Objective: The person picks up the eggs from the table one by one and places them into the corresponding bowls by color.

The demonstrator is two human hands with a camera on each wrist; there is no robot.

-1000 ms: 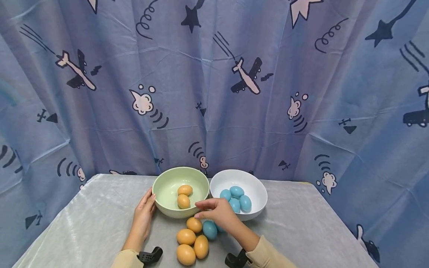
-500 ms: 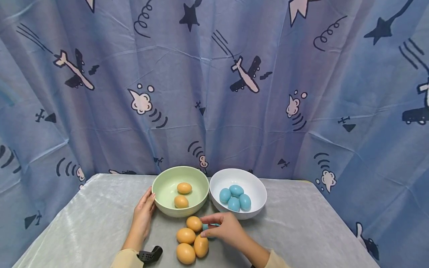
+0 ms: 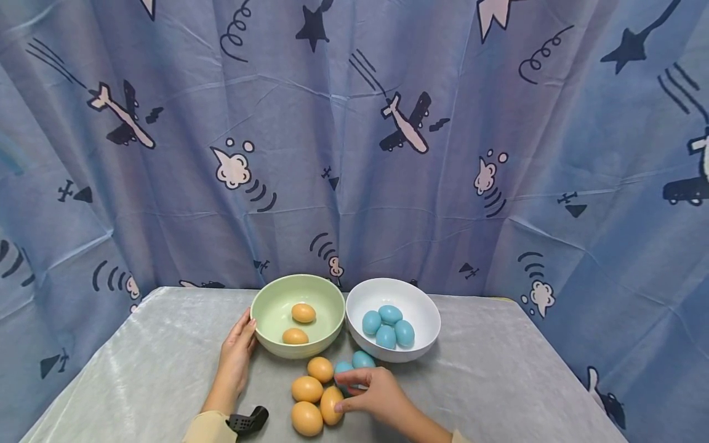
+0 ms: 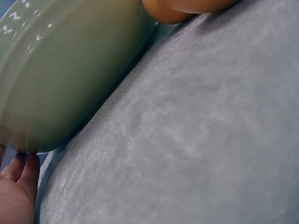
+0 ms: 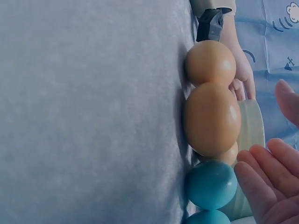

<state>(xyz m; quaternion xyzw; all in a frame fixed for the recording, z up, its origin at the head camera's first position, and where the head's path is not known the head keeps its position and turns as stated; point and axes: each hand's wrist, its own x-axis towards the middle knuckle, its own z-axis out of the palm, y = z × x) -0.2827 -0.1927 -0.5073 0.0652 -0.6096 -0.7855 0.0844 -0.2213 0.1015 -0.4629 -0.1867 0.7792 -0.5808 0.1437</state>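
Note:
My left hand [image 3: 235, 357] rests against the left side of a green bowl [image 3: 266, 332]; in the left wrist view straight fingers [image 4: 29, 175] touch its wall. Two yellow eggs [image 3: 303, 313] lie inside that bowl. On the cloth in front, several yellow eggs [image 3: 307, 390] sit clustered beside two blue eggs [image 3: 363, 359]. Over the nearer blue egg, partly hiding it, is my right hand [image 3: 382, 397], its thumb close to the rightmost yellow egg [image 3: 331, 406]. The right wrist view shows the fingers [image 5: 254, 184] extended and the thumb apart, with nothing held between them.
A white bowl [image 3: 426, 332] holding several blue eggs [image 3: 405, 333] stands right beside the green one. Pale grey cloth [image 3: 487, 369] covers the table. Behind the table's far edge hangs a patterned blue curtain [image 3: 354, 184].
My right hand has moved down toward me, from the bowls' near rims to the eggs on the cloth. The nearer yellow egg in the green bowl has rolled left. My left hand stays put.

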